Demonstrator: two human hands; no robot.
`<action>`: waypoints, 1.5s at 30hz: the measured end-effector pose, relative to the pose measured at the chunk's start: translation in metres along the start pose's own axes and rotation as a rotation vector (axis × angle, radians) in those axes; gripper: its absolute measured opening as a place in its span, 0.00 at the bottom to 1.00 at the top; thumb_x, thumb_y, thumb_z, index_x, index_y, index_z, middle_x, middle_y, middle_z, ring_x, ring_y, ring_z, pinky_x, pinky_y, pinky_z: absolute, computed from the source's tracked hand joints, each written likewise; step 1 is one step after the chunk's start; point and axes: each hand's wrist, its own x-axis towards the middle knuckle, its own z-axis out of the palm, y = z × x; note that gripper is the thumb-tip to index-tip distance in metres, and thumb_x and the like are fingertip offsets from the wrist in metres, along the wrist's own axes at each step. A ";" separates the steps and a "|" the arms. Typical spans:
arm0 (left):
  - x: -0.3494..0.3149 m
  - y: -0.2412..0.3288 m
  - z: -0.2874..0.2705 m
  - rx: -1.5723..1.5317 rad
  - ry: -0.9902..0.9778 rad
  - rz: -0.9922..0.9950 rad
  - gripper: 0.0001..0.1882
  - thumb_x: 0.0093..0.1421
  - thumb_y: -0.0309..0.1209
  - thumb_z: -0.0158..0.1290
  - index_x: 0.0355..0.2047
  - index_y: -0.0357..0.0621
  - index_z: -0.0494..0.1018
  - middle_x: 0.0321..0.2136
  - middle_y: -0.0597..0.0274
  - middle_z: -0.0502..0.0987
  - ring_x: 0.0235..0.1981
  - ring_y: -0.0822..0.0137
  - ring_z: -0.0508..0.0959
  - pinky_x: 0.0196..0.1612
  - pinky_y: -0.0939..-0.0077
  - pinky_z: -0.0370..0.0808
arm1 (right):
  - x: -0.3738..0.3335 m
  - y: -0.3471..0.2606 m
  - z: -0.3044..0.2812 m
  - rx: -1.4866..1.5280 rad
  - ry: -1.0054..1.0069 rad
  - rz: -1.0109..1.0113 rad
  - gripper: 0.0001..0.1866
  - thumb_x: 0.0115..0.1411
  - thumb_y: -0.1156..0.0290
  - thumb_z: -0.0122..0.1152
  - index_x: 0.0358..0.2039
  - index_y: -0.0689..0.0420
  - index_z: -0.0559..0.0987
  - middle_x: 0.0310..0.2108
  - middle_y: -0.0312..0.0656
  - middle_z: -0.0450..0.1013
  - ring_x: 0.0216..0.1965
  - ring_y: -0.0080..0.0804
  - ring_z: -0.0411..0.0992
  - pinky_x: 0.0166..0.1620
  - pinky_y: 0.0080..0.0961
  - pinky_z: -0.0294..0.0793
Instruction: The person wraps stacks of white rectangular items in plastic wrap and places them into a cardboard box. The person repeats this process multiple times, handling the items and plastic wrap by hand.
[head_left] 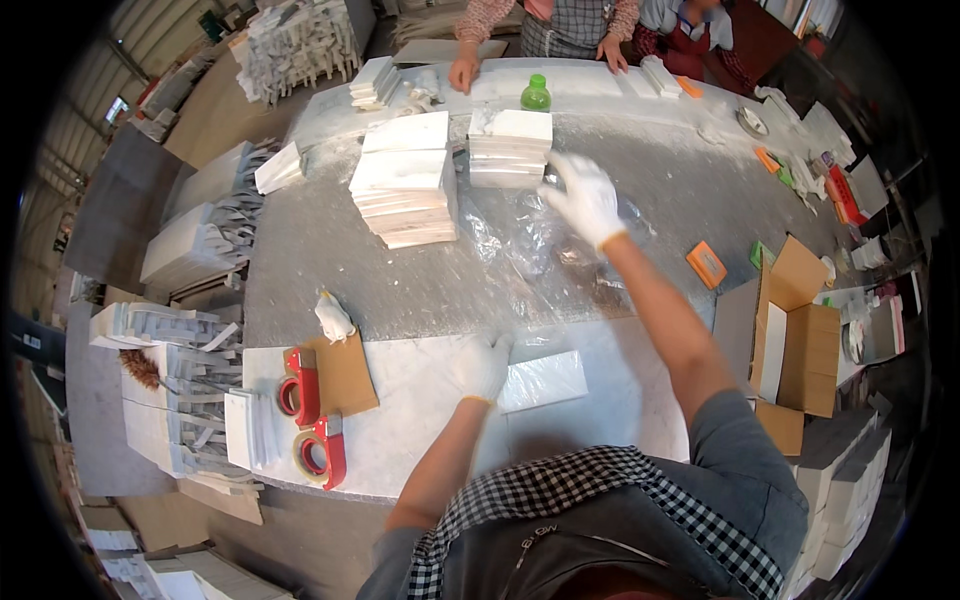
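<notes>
My left hand (482, 369), in a white glove with a yellow cuff, is at the left edge of a flat white rectangular tile (548, 382) that seems to lie under clear plastic. Its fingers blur into the white surface, so their grip does not show. Farther out, my gloved right hand (584, 198) reaches toward the right side of a stack of white tiles (511, 150), fingers apart and nothing visible in them. Beneath that hand, crumpled clear plastic bags (530, 238) are spread over the grey table (320, 270). A taller tile stack (405, 190) stands to the left.
Two red tape dispensers (321, 452) and a cardboard piece (345, 372) are at left. An open cardboard box (808, 345) is on the right, near an orange block (706, 264). Across the table, past a green bottle (536, 93), are two people, one with hands (464, 72) on the tabletop.
</notes>
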 end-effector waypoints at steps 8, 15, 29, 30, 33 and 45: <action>-0.001 -0.004 0.003 -0.068 0.027 0.016 0.20 0.65 0.47 0.54 0.46 0.47 0.85 0.39 0.48 0.85 0.41 0.51 0.85 0.48 0.62 0.78 | 0.156 0.030 0.038 -0.131 -0.493 -0.095 0.56 0.49 0.43 0.72 0.74 0.53 0.60 0.69 0.56 0.63 0.68 0.55 0.63 0.68 0.43 0.65; -0.003 -0.002 0.002 -0.090 0.045 0.038 0.20 0.65 0.46 0.55 0.47 0.47 0.85 0.39 0.49 0.86 0.40 0.53 0.85 0.47 0.64 0.78 | 0.178 0.053 0.064 -0.141 -0.694 -0.043 0.58 0.47 0.46 0.73 0.74 0.56 0.58 0.65 0.63 0.65 0.65 0.57 0.67 0.65 0.41 0.68; 0.000 0.000 -0.001 0.033 -0.010 0.020 0.20 0.65 0.46 0.55 0.46 0.46 0.85 0.37 0.46 0.85 0.38 0.50 0.85 0.45 0.62 0.78 | 0.115 0.030 0.045 -0.129 -0.260 -0.075 0.48 0.46 0.48 0.73 0.66 0.54 0.70 0.60 0.54 0.70 0.62 0.55 0.68 0.63 0.44 0.69; 0.001 0.001 -0.004 0.051 -0.043 0.007 0.21 0.65 0.47 0.55 0.46 0.45 0.84 0.36 0.45 0.85 0.38 0.49 0.85 0.44 0.62 0.79 | 0.100 0.024 0.041 -0.057 -0.228 -0.062 0.48 0.46 0.47 0.73 0.66 0.54 0.70 0.61 0.54 0.70 0.62 0.55 0.68 0.64 0.44 0.68; 0.003 -0.010 0.003 0.048 0.049 0.111 0.22 0.64 0.47 0.55 0.44 0.42 0.84 0.34 0.42 0.84 0.37 0.47 0.85 0.44 0.60 0.79 | 0.046 0.004 0.021 0.125 -0.213 -0.002 0.50 0.45 0.45 0.74 0.66 0.55 0.71 0.63 0.54 0.69 0.64 0.55 0.66 0.67 0.43 0.65; 0.042 -0.024 -0.016 -0.258 -0.352 -0.025 0.19 0.62 0.43 0.61 0.43 0.41 0.85 0.24 0.61 0.84 0.26 0.71 0.81 0.34 0.73 0.76 | -0.199 -0.061 -0.070 0.265 -0.575 0.007 0.49 0.45 0.52 0.77 0.67 0.58 0.70 0.65 0.55 0.67 0.67 0.54 0.63 0.70 0.45 0.61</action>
